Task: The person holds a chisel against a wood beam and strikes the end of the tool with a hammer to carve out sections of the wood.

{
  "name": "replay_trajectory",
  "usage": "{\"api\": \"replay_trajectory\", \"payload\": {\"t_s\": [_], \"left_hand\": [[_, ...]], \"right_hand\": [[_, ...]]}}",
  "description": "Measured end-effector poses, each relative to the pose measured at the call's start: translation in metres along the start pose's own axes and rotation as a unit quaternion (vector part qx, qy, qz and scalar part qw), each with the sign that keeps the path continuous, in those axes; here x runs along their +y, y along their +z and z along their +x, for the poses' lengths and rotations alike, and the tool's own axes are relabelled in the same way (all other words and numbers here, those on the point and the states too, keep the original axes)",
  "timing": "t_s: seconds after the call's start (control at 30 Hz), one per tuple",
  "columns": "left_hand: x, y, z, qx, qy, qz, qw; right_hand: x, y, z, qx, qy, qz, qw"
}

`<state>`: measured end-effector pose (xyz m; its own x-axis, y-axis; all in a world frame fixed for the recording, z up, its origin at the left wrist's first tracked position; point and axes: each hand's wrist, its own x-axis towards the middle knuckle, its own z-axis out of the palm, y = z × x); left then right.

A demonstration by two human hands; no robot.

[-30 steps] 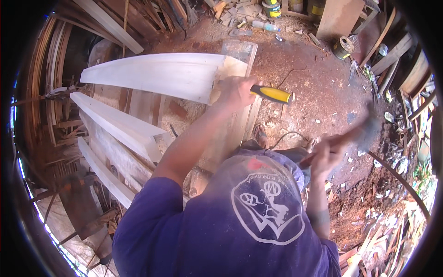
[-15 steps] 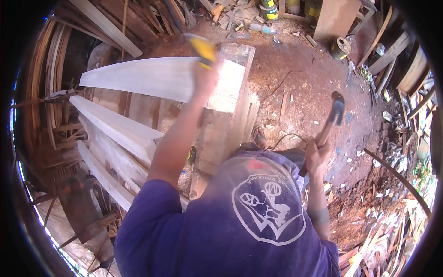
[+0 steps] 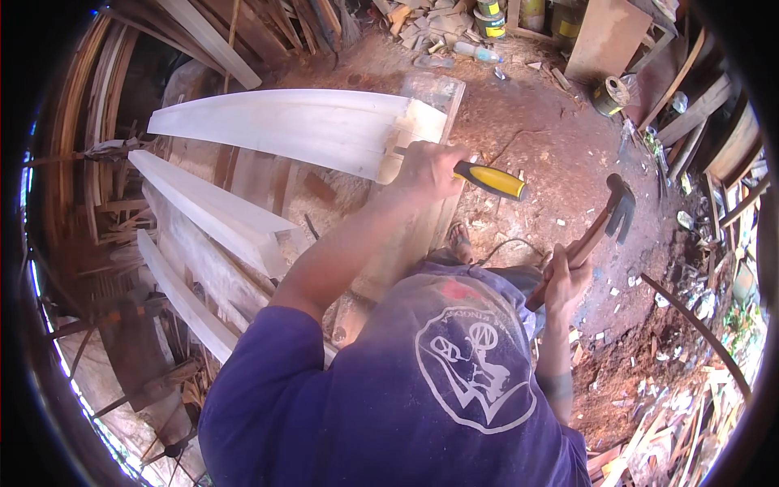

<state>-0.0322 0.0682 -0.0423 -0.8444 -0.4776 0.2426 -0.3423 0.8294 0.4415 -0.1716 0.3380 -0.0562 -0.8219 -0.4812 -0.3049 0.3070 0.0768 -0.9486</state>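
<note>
Chisel [image 3: 492, 179] (yellow-handled) gripped in left hand [image 3: 432, 171]; hammer [image 3: 596, 230] clenched in right hand [image 3: 567, 281].

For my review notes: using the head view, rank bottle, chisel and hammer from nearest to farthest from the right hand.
From the right hand:
1. Hammer: held in it.
2. Chisel: in the left hand, ahead and to the left.
3. Bottle: well beyond both, near the view's top edge.

From the person's head, one wide fisheye camera faces down, the shirt [image 3: 357, 398] close below, the left hand [image 3: 432, 170] and right hand [image 3: 567, 280] farther, the ground [image 3: 560, 154] farthest.
</note>
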Motion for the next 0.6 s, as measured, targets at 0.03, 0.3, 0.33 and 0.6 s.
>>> {"api": "replay_trajectory", "payload": {"t_s": [0.03,0.3,0.33,0.6], "left_hand": [[-0.001,-0.002,0.0,-0.016,-0.03,0.004,0.999],[-0.008,0.006,-0.002,0.017,0.011,0.012,1.0],[-0.008,0.007,-0.002,0.011,0.013,0.016,1.0],[-0.008,0.007,-0.002,0.018,0.012,0.001,1.0]], "right_hand": [[0.002,-0.002,0.0,0.0,-0.001,0.002,1.0],[0.003,-0.009,-0.002,0.023,-0.043,0.008,0.999],[0.002,-0.011,-0.001,0.046,-0.053,0.011,0.997],[-0.034,-0.018,-0.002,0.117,-0.182,0.094,0.972]]}}
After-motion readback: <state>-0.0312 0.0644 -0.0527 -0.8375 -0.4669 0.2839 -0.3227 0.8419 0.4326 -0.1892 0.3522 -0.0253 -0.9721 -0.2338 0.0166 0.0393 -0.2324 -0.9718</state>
